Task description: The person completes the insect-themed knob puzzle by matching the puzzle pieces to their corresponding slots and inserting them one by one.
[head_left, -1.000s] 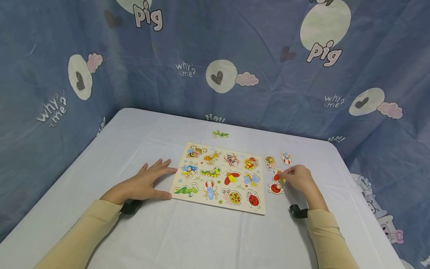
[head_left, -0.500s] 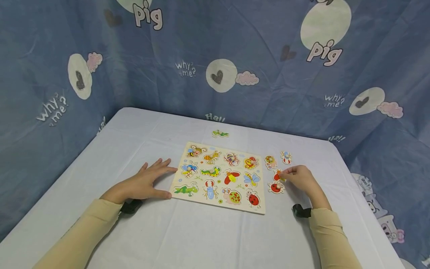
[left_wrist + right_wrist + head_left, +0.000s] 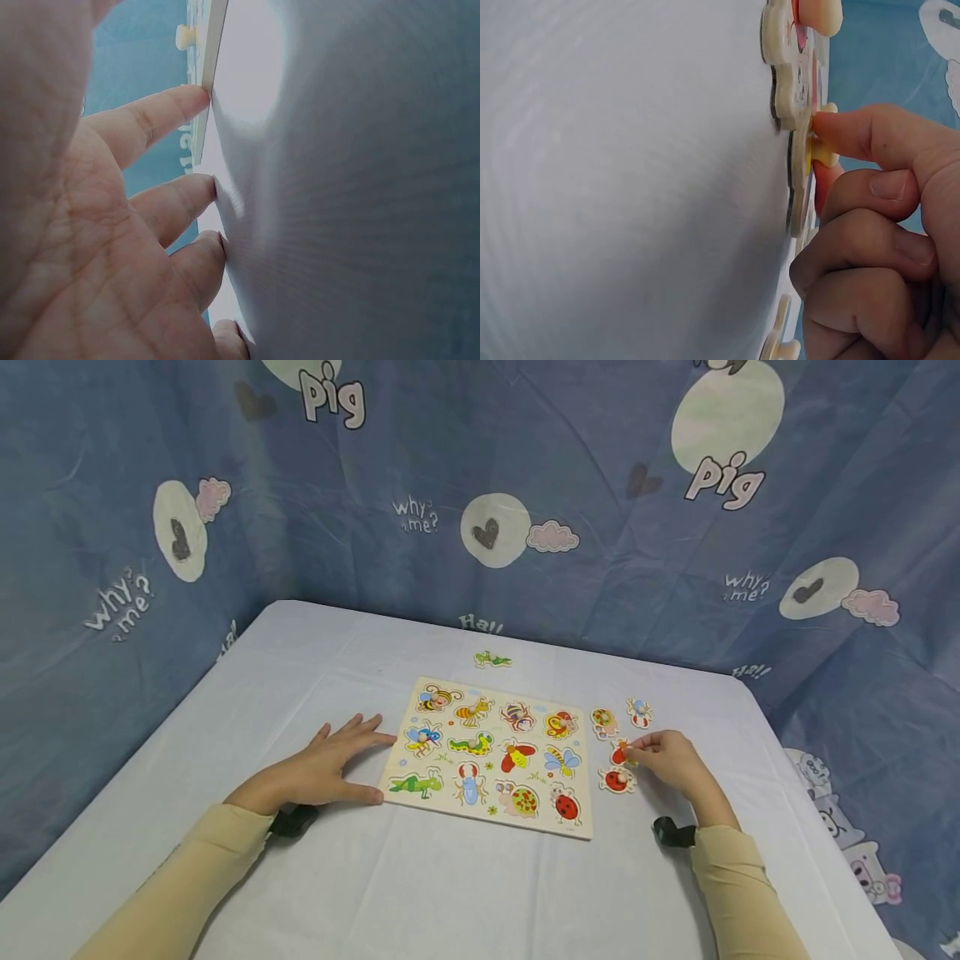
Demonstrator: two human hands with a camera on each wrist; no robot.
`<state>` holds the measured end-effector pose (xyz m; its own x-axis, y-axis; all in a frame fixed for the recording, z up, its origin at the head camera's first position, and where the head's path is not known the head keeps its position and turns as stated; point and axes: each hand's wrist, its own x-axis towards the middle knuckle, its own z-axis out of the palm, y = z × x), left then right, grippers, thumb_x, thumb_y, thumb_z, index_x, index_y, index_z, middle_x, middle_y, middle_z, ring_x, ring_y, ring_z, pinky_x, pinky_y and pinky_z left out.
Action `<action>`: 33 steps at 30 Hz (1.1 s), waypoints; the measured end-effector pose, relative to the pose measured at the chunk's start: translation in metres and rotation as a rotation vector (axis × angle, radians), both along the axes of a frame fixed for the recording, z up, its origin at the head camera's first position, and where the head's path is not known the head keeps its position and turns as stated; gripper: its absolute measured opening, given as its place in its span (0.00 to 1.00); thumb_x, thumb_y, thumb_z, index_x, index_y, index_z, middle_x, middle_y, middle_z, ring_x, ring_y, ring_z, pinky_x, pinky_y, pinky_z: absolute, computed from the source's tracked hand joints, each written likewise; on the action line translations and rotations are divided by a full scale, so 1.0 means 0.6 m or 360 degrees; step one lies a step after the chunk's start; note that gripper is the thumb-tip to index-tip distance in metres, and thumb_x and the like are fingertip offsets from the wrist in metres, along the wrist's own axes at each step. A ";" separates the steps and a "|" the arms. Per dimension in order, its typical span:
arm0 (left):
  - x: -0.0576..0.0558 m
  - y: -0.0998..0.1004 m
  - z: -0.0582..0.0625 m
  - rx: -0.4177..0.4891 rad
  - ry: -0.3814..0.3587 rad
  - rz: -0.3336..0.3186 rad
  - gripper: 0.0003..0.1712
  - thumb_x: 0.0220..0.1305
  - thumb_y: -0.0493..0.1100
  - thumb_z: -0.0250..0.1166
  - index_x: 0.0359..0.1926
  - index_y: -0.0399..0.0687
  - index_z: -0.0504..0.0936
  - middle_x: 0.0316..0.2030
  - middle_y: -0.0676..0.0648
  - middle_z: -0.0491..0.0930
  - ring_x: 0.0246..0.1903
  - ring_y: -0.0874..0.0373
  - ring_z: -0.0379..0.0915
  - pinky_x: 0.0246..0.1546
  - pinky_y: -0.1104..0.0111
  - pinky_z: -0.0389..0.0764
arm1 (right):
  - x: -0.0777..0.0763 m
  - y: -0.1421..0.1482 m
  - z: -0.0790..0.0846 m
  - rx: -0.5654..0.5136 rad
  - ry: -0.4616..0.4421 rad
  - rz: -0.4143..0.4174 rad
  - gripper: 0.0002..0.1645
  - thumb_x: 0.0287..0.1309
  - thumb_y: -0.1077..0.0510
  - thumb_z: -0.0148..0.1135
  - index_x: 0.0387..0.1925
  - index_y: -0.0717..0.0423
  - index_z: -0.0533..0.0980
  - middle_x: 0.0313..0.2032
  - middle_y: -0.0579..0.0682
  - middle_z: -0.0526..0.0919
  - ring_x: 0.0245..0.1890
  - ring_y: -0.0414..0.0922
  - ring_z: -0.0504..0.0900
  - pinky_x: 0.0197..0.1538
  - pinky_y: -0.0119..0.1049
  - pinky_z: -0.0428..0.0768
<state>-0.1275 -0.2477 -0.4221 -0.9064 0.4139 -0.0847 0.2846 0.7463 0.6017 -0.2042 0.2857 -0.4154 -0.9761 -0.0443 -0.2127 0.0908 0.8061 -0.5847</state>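
Pinching the knob [image 3: 826, 154] of a red-and-yellow beetle piece [image 3: 617, 752], the right hand [image 3: 669, 760] is just right of the insect puzzle board [image 3: 450, 807], with a ladybug piece [image 3: 617, 780] nearer the person and a snail piece [image 3: 603, 722] beyond. The left hand [image 3: 318, 768] grasps nothing, fingers spread, touching the board's left edge. A grasshopper piece [image 3: 492, 659] lies past its far edge.

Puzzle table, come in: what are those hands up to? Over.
Left hand: touching edge of puzzle board. Right hand: pinching red-and-yellow bug piece by its knob, off the board. Possible snag: ladybug piece close beside it.
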 end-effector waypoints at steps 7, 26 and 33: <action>0.001 0.000 0.002 -0.0002 0.0002 0.0003 0.51 0.55 0.63 0.82 0.76 0.56 0.74 0.84 0.33 0.53 0.84 0.27 0.39 0.77 0.23 0.34 | -0.002 -0.001 0.011 -0.0029 0.0040 0.0033 0.20 0.69 0.51 0.69 0.46 0.67 0.83 0.23 0.43 0.75 0.30 0.42 0.69 0.32 0.35 0.69; 0.000 -0.001 0.000 -0.0015 -0.0003 0.0007 0.51 0.55 0.63 0.82 0.77 0.56 0.73 0.85 0.33 0.53 0.85 0.28 0.39 0.77 0.24 0.34 | -0.008 -0.056 0.031 -0.0132 0.0023 0.0131 0.20 0.68 0.49 0.71 0.48 0.63 0.84 0.20 0.42 0.72 0.25 0.40 0.63 0.27 0.33 0.62; 0.000 -0.001 0.000 -0.0016 -0.0007 0.0005 0.51 0.55 0.63 0.82 0.77 0.56 0.73 0.85 0.34 0.53 0.85 0.28 0.39 0.77 0.24 0.34 | -0.007 -0.084 0.036 -0.0198 0.0025 0.0194 0.19 0.69 0.49 0.71 0.46 0.62 0.85 0.20 0.43 0.72 0.25 0.40 0.65 0.28 0.33 0.65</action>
